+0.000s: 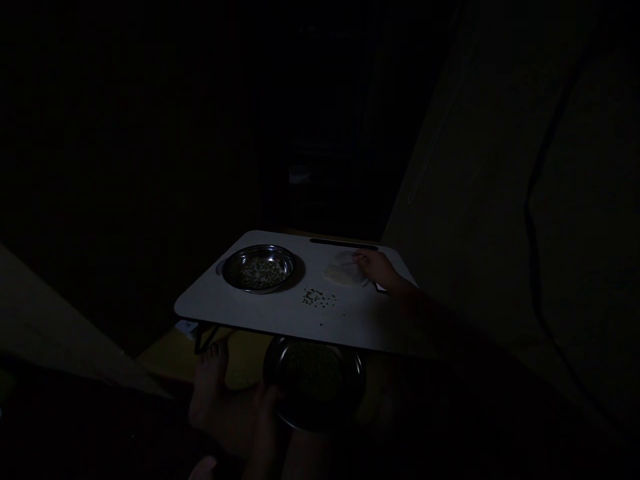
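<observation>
My right hand (pixel 376 265) reaches over the white table top with its fingers closed on the edge of a translucent piece of plastic (pixel 345 270), which looks like a bag. Small greenish beans or seeds (pixel 317 298) lie scattered just in front of it. On the left of the table stands a steel bowl (pixel 259 289) holding more of these seeds. Below the table's near edge, my left hand (pixel 270 400) grips the left rim of a second, larger steel bowl (pixel 361 387); dark greenish contents show dimly inside. Deep shadow hides most of the left fingers.
The small table (pixel 240 313) has a dark slot (pixel 344 244) along its far edge and a folding leg (pixel 204 339) at the left. A bare foot (pixel 213 363) rests on a yellow surface (pixel 245 360) under it. A wall with a hanging dark cable (pixel 533 220) rises at the right.
</observation>
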Demonstrator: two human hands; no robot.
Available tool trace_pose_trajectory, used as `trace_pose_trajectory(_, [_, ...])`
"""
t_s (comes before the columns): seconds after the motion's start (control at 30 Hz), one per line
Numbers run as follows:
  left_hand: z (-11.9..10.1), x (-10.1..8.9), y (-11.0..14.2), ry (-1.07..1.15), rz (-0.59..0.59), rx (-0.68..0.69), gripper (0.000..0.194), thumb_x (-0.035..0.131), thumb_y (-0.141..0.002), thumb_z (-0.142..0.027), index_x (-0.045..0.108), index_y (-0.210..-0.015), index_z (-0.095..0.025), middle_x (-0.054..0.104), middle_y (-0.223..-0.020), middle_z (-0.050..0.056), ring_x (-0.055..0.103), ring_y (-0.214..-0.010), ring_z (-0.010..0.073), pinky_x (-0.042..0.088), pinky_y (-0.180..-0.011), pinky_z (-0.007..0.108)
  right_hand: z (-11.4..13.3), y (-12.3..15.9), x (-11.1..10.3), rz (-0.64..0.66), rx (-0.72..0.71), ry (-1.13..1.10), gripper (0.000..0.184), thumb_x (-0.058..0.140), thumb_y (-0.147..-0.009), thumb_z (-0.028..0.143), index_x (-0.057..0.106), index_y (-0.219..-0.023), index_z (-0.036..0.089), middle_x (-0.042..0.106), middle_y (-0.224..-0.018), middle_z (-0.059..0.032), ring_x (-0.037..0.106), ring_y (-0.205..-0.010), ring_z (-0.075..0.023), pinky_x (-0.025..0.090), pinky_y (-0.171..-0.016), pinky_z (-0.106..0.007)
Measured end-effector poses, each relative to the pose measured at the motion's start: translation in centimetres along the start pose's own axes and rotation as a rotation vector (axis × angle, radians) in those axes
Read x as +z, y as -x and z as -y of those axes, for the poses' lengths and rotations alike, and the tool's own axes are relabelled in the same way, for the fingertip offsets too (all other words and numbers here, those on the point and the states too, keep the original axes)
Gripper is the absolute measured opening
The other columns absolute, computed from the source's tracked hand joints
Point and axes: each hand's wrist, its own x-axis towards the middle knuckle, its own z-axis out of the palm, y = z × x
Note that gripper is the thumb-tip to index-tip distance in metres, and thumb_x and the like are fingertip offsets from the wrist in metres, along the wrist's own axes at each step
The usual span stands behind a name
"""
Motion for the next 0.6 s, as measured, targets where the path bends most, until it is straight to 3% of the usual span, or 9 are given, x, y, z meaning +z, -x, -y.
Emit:
trace_pose_trajectory(0.17, [1.0, 0.0, -0.3, -0.115, -0.052, 0.116, 0.049, 0.057, -0.048, -0.015, 0.054, -0.096, -0.023, 0.042, -0.122, 0.003, 0.026, -0.119, 0.0319, 0.031, -0.091, 0.044, -2.8, 2.1, -4.1, 0.11, 0.099, 0.092, 0.025, 0.043, -0.074, 0.028, 0.059, -0.086, 0.013, 0.06, -0.063, -0.0037, 0.051, -0.051, -0.0112, 0.035, -0.048, -0.021])
trace_pose_trajectory(0.33, [4.2, -0.2, -0.5, -0.169, -0.09, 0.165, 0.037, 0.053, -0.051, -0.015, 0.056, -0.087, -0.02, 0.052, -0.109, 0.004, 0.034, -0.114, 0.0294, 0.036, -0.086, 0.04, -5.2, 3.2, -5.7, 0.295, 0.122, 0.118, 0.027, 0.046, -0.071, 0.026, 0.058, -0.091, 0.012, 0.06, -0.06, -0.0029, 0.051, -0.051, -0.0115, 0.034, -0.047, -0.02])
trace_pose_trajectory(0.43, [5.2, -0.2, -0.4, -0.179, -0.098, 0.139, 0.035, 0.053, -0.052, -0.016, 0.056, -0.087, -0.019, 0.051, -0.11, 0.005, 0.034, -0.114, 0.0302, 0.035, -0.087, 0.042, -4.9, 3.4, -5.5, 0.388, 0.079, 0.207, 0.028, 0.051, -0.066, 0.022, 0.058, -0.091, 0.013, 0.06, -0.064, -0.0027, 0.053, -0.058, -0.0128, 0.036, -0.051, -0.02])
trace_pose_trajectory(0.6, [4.2, -0.2, -0.4, -0.125, -0.088, 0.136, 0.04, 0.053, -0.051, -0.015, 0.056, -0.09, -0.02, 0.047, -0.116, 0.004, 0.028, -0.117, 0.0312, 0.028, -0.093, 0.044, -2.3, 4.1, -4.7, 0.503, -0.078, 0.368, 0.026, 0.052, -0.062, 0.015, 0.062, -0.086, 0.019, 0.062, -0.082, -0.004, 0.055, -0.071, -0.0157, 0.038, -0.06, -0.022])
